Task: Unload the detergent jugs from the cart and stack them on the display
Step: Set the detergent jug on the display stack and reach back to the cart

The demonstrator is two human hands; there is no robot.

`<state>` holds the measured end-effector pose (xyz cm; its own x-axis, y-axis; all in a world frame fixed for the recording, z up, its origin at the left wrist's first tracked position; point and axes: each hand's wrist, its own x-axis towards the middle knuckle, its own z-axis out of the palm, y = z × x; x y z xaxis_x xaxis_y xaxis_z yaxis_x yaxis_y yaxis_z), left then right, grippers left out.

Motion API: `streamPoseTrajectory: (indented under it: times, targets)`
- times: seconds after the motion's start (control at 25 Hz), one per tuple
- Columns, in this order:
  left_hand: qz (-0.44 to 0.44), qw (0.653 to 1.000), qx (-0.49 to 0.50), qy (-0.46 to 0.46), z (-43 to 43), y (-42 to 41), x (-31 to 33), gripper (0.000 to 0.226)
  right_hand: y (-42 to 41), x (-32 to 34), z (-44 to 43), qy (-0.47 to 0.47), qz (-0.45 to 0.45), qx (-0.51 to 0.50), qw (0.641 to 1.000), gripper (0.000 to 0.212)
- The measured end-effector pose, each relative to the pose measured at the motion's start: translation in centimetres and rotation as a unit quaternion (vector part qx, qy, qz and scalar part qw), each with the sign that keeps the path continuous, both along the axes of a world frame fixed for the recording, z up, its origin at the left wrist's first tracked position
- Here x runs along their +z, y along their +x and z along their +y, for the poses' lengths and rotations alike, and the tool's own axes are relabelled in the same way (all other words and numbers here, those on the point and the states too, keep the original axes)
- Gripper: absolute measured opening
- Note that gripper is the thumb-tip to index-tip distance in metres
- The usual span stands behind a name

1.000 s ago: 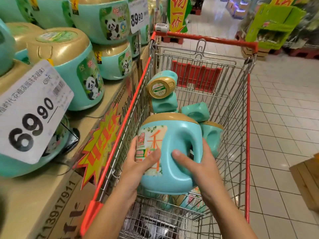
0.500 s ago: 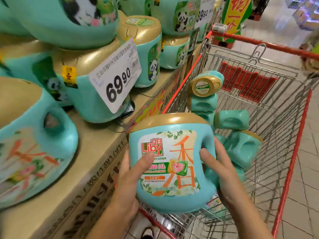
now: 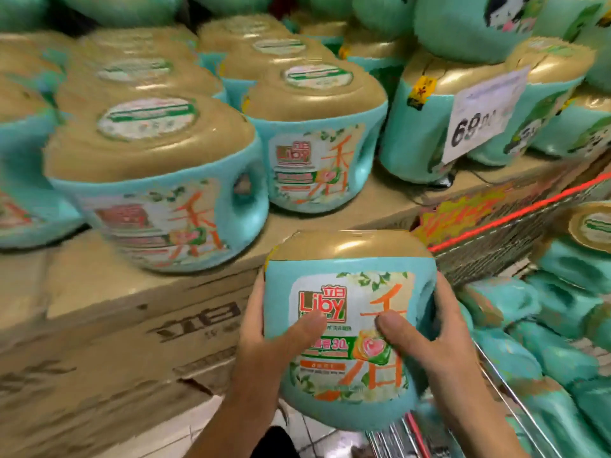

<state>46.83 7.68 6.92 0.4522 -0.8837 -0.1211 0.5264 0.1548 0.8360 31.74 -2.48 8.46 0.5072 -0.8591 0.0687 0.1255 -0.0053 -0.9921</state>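
We hold a jug (image 3: 350, 292) low in the middle of the frame. Our left hand (image 3: 264, 338) and right hand (image 3: 433, 338) clasp its sides, thumbs pressed on the label. It hangs clear of the cart (image 3: 496, 252) at lower right, before the display (image 3: 99, 292) edge. We judge this mid-carry: next, lift it onto the bare cardboard beside the front jugs (image 3: 155, 190).
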Motion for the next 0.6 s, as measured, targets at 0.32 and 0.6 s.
streamPoseTrajectory:
  times: [0.32, 0.6]
  targets:
    - [-0.051, 0.989, 0.124, -0.067, 11.1, 5.9, 1.6, 0.081, 8.5, 2.6, 7.9, -0.06, -0.047, 0.125, 0.989, 0.077]
    - [-0.248, 0.933, 0.259, -0.002, 19.1, 13.7, 3.6, 0.123, 16.2, 4.7, 15.0, -0.167, -0.077, 0.1, 0.978, 0.103]
